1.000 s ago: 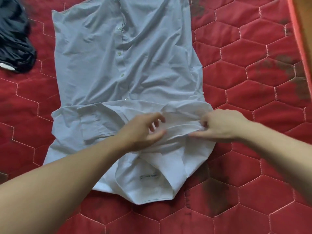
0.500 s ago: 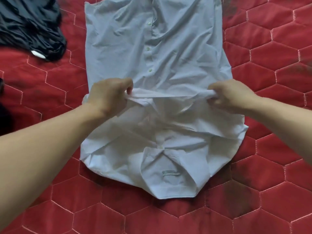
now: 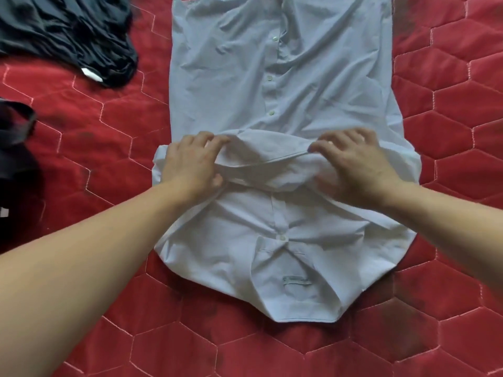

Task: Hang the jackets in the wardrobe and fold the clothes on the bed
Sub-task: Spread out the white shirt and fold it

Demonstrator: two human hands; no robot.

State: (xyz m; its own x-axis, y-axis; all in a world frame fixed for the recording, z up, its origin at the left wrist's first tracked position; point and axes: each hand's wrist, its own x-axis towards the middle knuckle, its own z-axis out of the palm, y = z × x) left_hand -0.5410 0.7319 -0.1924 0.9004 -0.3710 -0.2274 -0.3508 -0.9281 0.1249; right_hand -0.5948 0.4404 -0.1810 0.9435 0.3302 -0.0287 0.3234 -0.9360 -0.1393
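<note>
We judge the pale blue cotton button-up shirt [image 3: 285,77] light and limp. Our left hand [image 3: 190,164] at nine o'clock and right hand [image 3: 353,164] at three pinch its folded band.

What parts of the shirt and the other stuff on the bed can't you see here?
- Shirt: far end cut off by the head view's top edge.
- Sleeve fold: partly under the left hand and right hand.
- Collar label: too small to read.
- Dark clothes: cut off at the top-left edges.
</note>
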